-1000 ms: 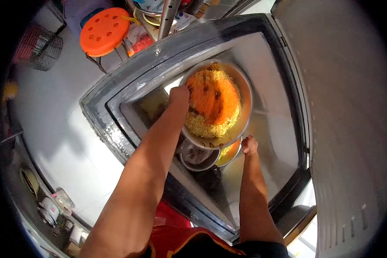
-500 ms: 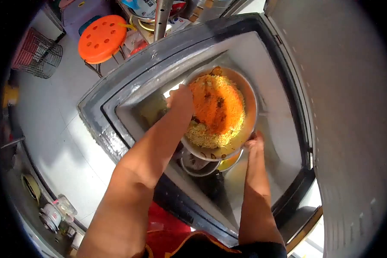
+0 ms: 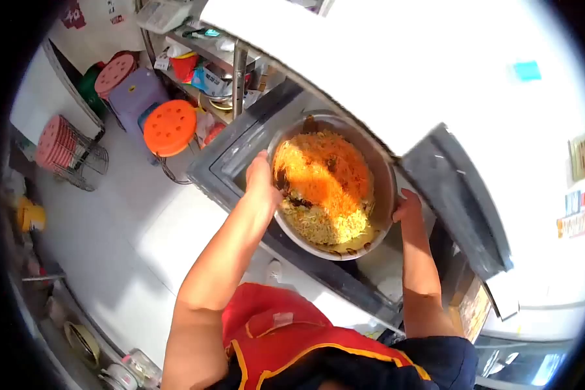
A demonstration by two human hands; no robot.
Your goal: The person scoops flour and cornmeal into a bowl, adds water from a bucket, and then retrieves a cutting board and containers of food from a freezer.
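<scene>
Both my hands hold a large round metal basin [image 3: 387,170] above the grey-edged chest freezer [image 3: 240,140]. Inside lie yellow shreds [image 3: 322,227], topped by a broad orange layer [image 3: 325,166] with dark bits. My left hand [image 3: 261,182] is closed on the basin's left rim, its thumb towards the food. On the right side, my right hand [image 3: 407,207] grips the rim, with some fingers hidden beneath or behind it. The basin looks roughly level.
The white freezer lid [image 3: 396,71] spans the upper right, close to the basin's far rim. An orange stool [image 3: 170,128] stands left of the freezer, near a wire rack [image 3: 84,159] and a cluttered shelf [image 3: 218,55]. Pale floor tiles [image 3: 162,247] lie to the left.
The basin has come up out of the freezer's inside and nearer to me, still in both hands. The lid now covers more of the freezer opening. My view has also shifted.
</scene>
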